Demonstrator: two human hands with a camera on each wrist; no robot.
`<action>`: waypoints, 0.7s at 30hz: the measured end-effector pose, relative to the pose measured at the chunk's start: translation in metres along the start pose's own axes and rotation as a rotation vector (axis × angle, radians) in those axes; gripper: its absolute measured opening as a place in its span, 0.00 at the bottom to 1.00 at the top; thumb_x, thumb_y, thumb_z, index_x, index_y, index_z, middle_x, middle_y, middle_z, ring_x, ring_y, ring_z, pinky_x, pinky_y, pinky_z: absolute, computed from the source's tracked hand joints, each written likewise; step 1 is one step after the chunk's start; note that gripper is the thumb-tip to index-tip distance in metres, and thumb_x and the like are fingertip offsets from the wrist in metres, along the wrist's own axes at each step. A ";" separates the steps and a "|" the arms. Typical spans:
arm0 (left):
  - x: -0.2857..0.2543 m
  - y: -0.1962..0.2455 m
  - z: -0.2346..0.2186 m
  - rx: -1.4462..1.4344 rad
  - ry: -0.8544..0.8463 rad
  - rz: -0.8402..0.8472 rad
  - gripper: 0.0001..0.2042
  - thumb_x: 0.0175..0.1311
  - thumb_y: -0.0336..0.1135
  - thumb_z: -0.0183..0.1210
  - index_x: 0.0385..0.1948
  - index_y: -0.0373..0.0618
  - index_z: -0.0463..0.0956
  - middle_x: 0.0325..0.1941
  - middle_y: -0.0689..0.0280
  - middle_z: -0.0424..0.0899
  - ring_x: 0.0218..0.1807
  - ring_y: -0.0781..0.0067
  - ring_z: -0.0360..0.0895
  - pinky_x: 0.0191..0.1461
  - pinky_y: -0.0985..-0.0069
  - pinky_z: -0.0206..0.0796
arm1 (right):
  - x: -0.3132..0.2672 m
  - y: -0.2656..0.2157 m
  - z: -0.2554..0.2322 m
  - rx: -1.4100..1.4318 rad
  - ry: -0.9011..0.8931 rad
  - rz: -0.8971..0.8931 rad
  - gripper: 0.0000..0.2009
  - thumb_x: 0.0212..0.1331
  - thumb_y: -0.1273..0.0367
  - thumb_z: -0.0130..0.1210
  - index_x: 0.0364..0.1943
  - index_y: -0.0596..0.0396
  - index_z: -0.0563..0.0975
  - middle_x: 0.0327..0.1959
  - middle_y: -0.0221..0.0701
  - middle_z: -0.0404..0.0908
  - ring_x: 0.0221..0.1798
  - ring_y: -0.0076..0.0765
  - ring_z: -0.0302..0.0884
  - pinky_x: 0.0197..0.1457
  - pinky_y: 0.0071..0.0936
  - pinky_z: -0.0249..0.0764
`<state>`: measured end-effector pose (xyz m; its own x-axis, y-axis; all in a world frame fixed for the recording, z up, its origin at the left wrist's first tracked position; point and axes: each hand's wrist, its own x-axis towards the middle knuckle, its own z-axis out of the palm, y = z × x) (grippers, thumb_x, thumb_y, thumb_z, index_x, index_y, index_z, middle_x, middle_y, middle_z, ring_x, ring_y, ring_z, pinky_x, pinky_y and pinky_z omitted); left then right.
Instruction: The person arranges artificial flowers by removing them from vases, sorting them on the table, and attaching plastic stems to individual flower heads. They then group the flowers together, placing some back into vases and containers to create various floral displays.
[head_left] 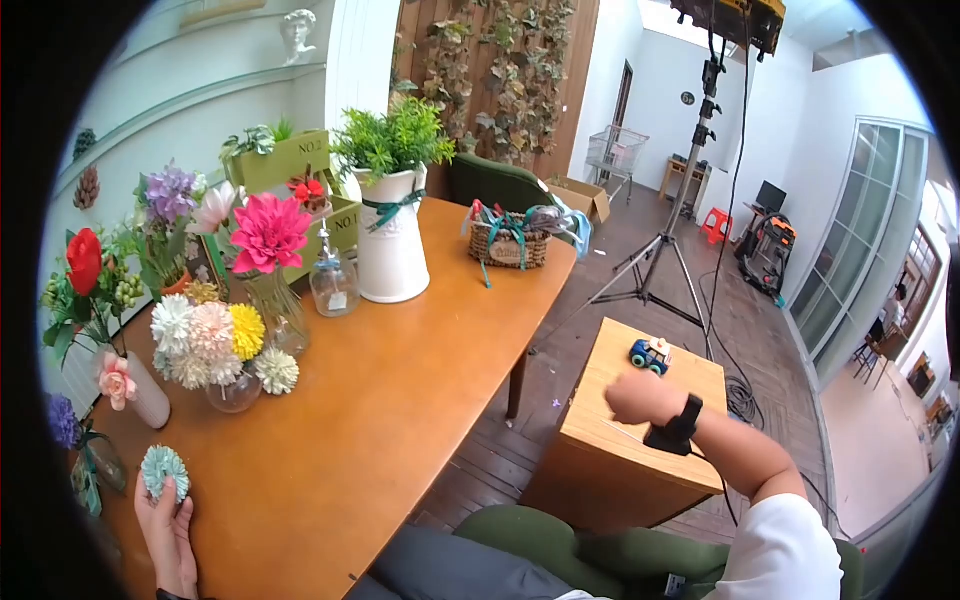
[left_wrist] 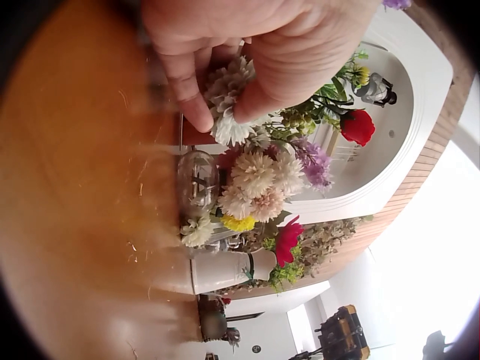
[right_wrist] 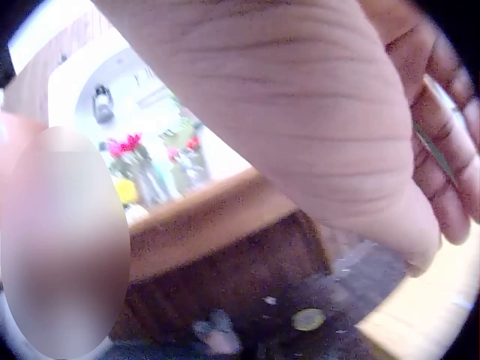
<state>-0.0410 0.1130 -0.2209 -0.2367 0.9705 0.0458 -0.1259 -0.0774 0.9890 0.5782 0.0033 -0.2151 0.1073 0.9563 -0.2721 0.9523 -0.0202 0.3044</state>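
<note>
A pale teal pompom flower (head_left: 165,472) is pinched between the thumb and fingers of my left hand (head_left: 172,520), low over the near left of the table. The left wrist view shows this hand (left_wrist: 255,52) from behind the thumb, with the flower (left_wrist: 229,94) looking whitish there. My right hand (head_left: 645,398) is over a small wooden cabinet (head_left: 600,370), just on the near side of a blue toy car (head_left: 650,355). In the right wrist view its fingers (right_wrist: 442,165) bend loosely, and no held thing can be made out.
Flower vases stand along the table's left side, among them a round glass vase (head_left: 234,392). Farther back are a white pitcher (head_left: 392,240) with greenery and a wicker basket (head_left: 508,245). A tripod (head_left: 655,245) stands on the floor beyond the cabinet. A green chair (head_left: 520,530) is in front.
</note>
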 end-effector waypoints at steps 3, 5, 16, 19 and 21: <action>-0.004 0.003 0.004 -0.009 -0.005 0.001 0.20 0.66 0.31 0.57 0.59 0.49 0.66 0.49 0.74 0.75 0.43 0.87 0.75 0.39 0.88 0.70 | -0.006 0.018 0.051 0.031 -0.137 0.113 0.10 0.44 0.67 0.59 0.30 0.57 0.83 0.33 0.43 0.84 0.38 0.50 0.83 0.38 0.42 0.79; -0.006 0.005 0.006 -0.027 -0.011 0.002 0.20 0.66 0.30 0.57 0.59 0.48 0.66 0.48 0.73 0.76 0.43 0.86 0.75 0.38 0.88 0.71 | -0.012 0.018 0.068 0.048 -0.200 0.132 0.14 0.46 0.62 0.60 0.33 0.57 0.83 0.34 0.43 0.84 0.41 0.49 0.82 0.41 0.40 0.79; -0.013 0.018 0.012 -0.088 -0.103 -0.016 0.16 0.64 0.28 0.59 0.53 0.45 0.70 0.47 0.69 0.80 0.46 0.80 0.79 0.43 0.81 0.75 | 0.020 0.046 0.132 0.040 -0.172 0.164 0.19 0.50 0.54 0.55 0.31 0.57 0.84 0.33 0.44 0.84 0.39 0.50 0.82 0.45 0.41 0.78; -0.011 0.016 0.009 -0.103 -0.129 -0.026 0.15 0.65 0.29 0.59 0.52 0.45 0.70 0.48 0.70 0.79 0.47 0.81 0.78 0.44 0.82 0.75 | 0.028 0.057 0.155 0.195 -0.024 0.313 0.17 0.47 0.59 0.55 0.32 0.60 0.81 0.32 0.50 0.83 0.40 0.54 0.82 0.47 0.42 0.78; -0.010 0.016 0.008 -0.113 -0.121 -0.029 0.14 0.65 0.29 0.59 0.52 0.45 0.70 0.48 0.70 0.79 0.47 0.81 0.78 0.44 0.82 0.74 | 0.030 0.053 0.153 0.250 -0.054 0.393 0.18 0.49 0.59 0.53 0.32 0.62 0.81 0.34 0.51 0.83 0.41 0.54 0.82 0.48 0.41 0.77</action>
<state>-0.0324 0.1038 -0.2048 -0.1143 0.9926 0.0408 -0.2401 -0.0675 0.9684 0.6758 -0.0136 -0.3470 0.4819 0.8457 -0.2293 0.8755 -0.4538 0.1662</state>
